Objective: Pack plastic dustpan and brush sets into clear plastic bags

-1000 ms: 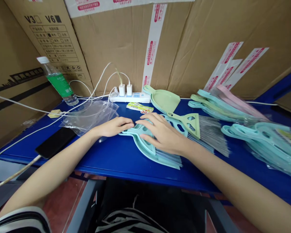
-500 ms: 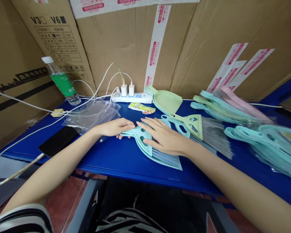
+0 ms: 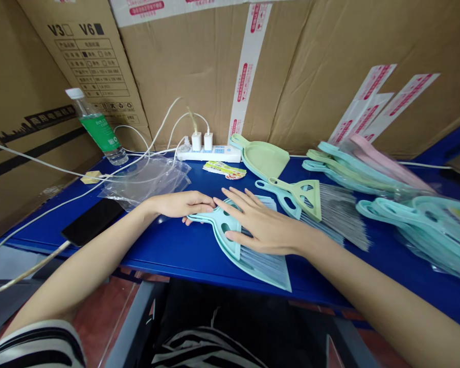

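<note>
My left hand [image 3: 186,204] is closed around the handles of a light-blue hand brush [image 3: 235,248] and a matching dustpan [image 3: 240,264] beneath it. The brush lies in the pan, grey bristles [image 3: 266,263] pointing toward the table's front right. My right hand [image 3: 264,225] rests flat across the brush head with its fingers spread, hiding part of it. Just beyond that hand are a green brush [image 3: 306,199] and a second blue brush [image 3: 285,198], partly overlapped. A green dustpan [image 3: 266,159] lies behind them on a blue one.
Bagged dustpan sets [image 3: 425,225] are piled at the right. A power strip [image 3: 218,154] stands along the cardboard wall, with labels [image 3: 224,169] before it. Left of me lie clear plastic bags [image 3: 138,184], a phone [image 3: 94,222], white cables and a leaning water bottle [image 3: 103,135].
The blue brush and dustpan have turned slightly, their wide ends swinging toward the table's front edge. My right hand has shifted a little to the right while staying on the brush.
</note>
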Available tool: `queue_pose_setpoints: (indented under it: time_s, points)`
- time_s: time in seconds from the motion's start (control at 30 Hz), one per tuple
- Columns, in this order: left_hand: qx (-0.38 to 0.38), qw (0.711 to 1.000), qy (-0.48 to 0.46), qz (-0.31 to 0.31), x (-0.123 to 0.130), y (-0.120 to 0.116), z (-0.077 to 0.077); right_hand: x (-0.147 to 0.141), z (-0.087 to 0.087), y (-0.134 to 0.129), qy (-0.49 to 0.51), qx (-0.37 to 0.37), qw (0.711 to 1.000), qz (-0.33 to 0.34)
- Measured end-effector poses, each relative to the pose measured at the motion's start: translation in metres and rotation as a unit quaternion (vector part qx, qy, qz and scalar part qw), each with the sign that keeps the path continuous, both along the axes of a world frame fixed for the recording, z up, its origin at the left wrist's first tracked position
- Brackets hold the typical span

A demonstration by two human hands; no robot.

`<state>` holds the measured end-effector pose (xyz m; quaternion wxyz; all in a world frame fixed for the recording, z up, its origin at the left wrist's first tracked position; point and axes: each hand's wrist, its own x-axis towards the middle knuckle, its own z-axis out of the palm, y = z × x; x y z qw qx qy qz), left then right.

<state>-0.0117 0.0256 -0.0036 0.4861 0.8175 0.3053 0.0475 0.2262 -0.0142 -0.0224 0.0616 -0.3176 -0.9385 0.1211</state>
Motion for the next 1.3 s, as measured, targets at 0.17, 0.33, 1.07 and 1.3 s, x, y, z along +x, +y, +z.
queue_pose_setpoints:
  time_s: [0.17, 0.33, 1.07, 1.3]
  points:
    - [0.035, 0.999, 0.02, -0.022, -0.002, 0.0, 0.0, -0.003, 0.0, -0.002, -0.011, -0.021, 1.0, 0.002]
    - [0.033, 0.998, 0.025, -0.044, -0.001, 0.0, 0.0, -0.002, -0.001, -0.002, -0.004, -0.032, 0.999, 0.011]
    - [0.047, 0.997, 0.031, -0.048, 0.0, -0.002, 0.005, 0.0, 0.002, -0.001, -0.008, -0.06, 0.998, -0.012]
    - [0.055, 0.996, 0.049, -0.045, -0.001, -0.002, 0.009, 0.008, 0.002, 0.009, -0.02, -0.015, 0.999, -0.043]
